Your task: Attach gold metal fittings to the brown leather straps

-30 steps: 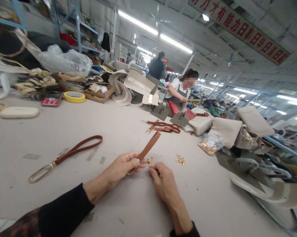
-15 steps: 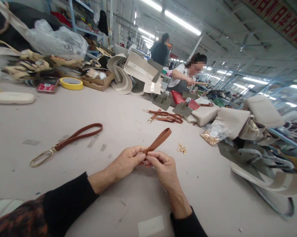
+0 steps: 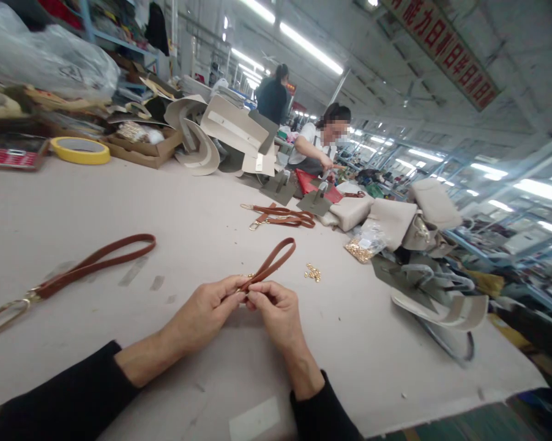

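Note:
Both my hands pinch the lower end of a brown leather wrist strap [image 3: 276,258], whose loop points up and away to the right. My left hand [image 3: 214,303] has thumb and fingers closed on the strap end from the left. From the other side, my right hand [image 3: 278,309] grips the same end, fingertips nearly touching the left thumb. What lies between the fingertips is mostly hidden; a bit of gold metal shows beside the strap. A second strap [image 3: 96,263] with a gold clasp [image 3: 10,315] lies to the left. Small gold fittings [image 3: 313,272] sit right of my hands.
Further back lie several brown straps [image 3: 285,217]. A bag of gold fittings [image 3: 363,245] and beige bag parts [image 3: 390,223] stand at the right. Yellow tape [image 3: 80,150] and a cardboard box [image 3: 142,147] are at the back left. A co-worker [image 3: 319,144] works across the table.
The view has swung to the right, so everything sits further left in the picture. My hands keep their pinch on the strap, with little change in pose.

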{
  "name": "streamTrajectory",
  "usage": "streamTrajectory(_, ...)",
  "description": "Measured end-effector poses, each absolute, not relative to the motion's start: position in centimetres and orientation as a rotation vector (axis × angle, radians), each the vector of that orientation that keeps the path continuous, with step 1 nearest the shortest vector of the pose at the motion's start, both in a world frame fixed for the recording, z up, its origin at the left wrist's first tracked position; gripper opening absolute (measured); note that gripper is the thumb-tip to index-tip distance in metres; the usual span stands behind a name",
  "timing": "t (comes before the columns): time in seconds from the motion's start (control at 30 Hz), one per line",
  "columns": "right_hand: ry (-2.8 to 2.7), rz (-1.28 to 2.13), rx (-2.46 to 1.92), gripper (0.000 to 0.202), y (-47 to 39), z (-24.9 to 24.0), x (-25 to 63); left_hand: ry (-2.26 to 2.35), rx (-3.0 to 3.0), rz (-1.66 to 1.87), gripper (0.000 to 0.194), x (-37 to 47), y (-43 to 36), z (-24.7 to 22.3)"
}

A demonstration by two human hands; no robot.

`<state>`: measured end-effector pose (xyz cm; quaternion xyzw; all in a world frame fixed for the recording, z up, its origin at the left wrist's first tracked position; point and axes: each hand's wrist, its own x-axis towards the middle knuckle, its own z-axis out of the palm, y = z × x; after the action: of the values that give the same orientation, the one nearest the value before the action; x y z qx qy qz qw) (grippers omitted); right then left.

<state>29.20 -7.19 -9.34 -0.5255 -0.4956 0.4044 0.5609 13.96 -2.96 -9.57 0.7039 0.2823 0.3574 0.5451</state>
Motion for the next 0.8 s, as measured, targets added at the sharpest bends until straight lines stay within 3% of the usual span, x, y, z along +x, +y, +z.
streamTrajectory(0.8, -1.139, 0.907, -1.118, 0.016, -7.11, -9.69, 28.99, 0.749, 2.067, 0.908, 0.034, 13.89, -3.06, -10.59)
